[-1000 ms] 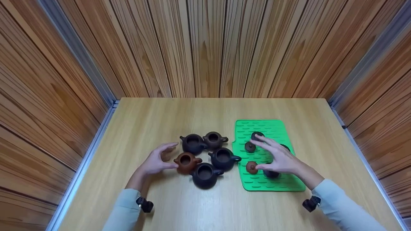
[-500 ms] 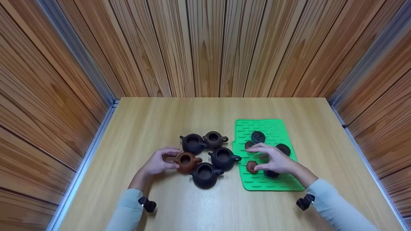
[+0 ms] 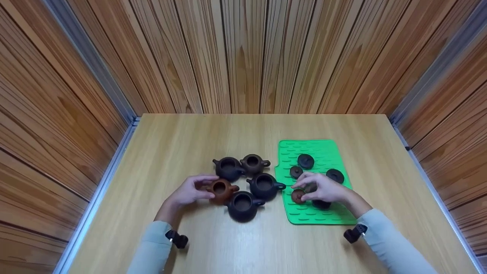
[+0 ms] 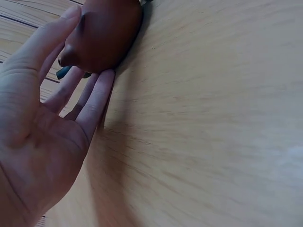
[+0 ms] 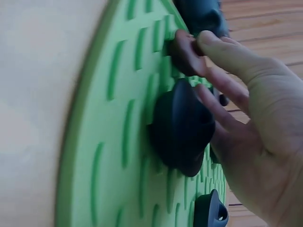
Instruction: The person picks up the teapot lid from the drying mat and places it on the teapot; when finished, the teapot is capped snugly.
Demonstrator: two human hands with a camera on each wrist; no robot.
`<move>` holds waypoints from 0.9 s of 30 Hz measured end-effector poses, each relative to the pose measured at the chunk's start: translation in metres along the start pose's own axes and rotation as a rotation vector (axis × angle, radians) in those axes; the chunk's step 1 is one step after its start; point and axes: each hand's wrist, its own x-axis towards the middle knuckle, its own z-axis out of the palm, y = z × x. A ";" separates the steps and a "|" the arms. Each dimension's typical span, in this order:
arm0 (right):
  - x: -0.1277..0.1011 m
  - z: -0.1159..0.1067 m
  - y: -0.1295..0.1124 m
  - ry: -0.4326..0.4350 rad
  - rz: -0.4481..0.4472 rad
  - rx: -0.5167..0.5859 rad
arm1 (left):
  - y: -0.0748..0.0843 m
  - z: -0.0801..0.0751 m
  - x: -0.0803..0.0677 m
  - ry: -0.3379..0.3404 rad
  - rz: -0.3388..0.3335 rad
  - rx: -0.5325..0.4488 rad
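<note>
My left hand (image 3: 192, 190) reaches round the spout side of a small reddish-brown teapot (image 3: 222, 192), thumb on the near side and fingers on the far side. In the left wrist view the fingertips lie right at the body of this lidless teapot. On the green mat (image 3: 304, 219), a reddish-brown lid (image 3: 297, 196) lies flat. My right hand (image 3: 323, 188) is over it, thumb tip close beside the knob and fingers spread past its far edge. The right wrist view shows a gap between thumb and fingers, with a black lid (image 5: 175, 125) under the palm.
Several dark lidless teapots (image 3: 243, 207) stand close together beside the brown one; one has its handle (image 3: 281, 187) at the mat's left edge. More dark lids, one at the back (image 3: 306, 161) and one on the right (image 3: 335, 176), lie on the mat. Wood-panelled walls enclose the table.
My right hand has come down and towards me onto the brown lid, its fingers drawing nearer the thumb. My left hand has moved right, up to the brown teapot.
</note>
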 end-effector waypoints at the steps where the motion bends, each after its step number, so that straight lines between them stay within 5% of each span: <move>1: 0.002 0.000 0.001 -0.007 0.001 0.008 | 0.000 -0.001 0.000 -0.001 -0.014 0.001; 11: 0.006 -0.003 0.013 -0.034 -0.055 0.067 | 0.000 -0.002 0.001 -0.014 -0.089 0.021; 27: 0.008 0.001 0.017 -0.057 -0.015 0.113 | 0.000 -0.003 0.002 -0.018 -0.125 0.013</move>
